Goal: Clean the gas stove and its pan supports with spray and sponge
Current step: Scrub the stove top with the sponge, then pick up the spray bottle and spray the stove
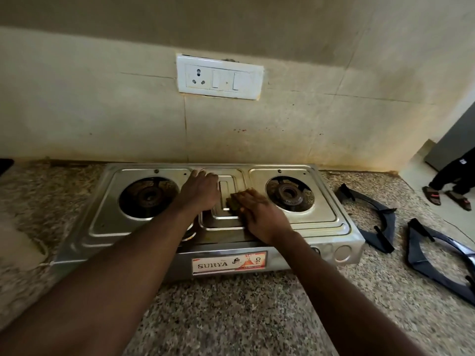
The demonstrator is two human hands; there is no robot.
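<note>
Status: mid-scrub on gas stove. right hand grasps sponge, fingers curled over its top, pressing it onto the stove's raised centre panel, btwn the two burners. left hand is released and holds nothing. Its fingers lie flat on the stove top just left of the sponge, toward the back edge, prob bracing the body.

Progress (my read):
- Both pan supports are already off the stove, on the counter to its right. near support lies just beside the stove's right end. far support lies further right, apart from the first.
- left burner and right burner are bare, w/ dark grime in both wells.
- Steel top looks fairly bright, no obvious foam. Frame is soft, so can't tell wet vs dry.
- No sign the supports have been cleaned, can't confirm either way.
- Spray bottle not in view.
- Est. early-to-mid. Centre panel is in progress. Left to do: burner surrounds, front face, both supports, refit.

Text: label on the stove's front face reads "SURYA", w/ small logo + orange graphic. Fine print is unreadable, and there's no other legible writing.

Misc: switch/socket plate on the wall above the stove. Someone's sandalled feet on the floor far right of the stove.
</note>
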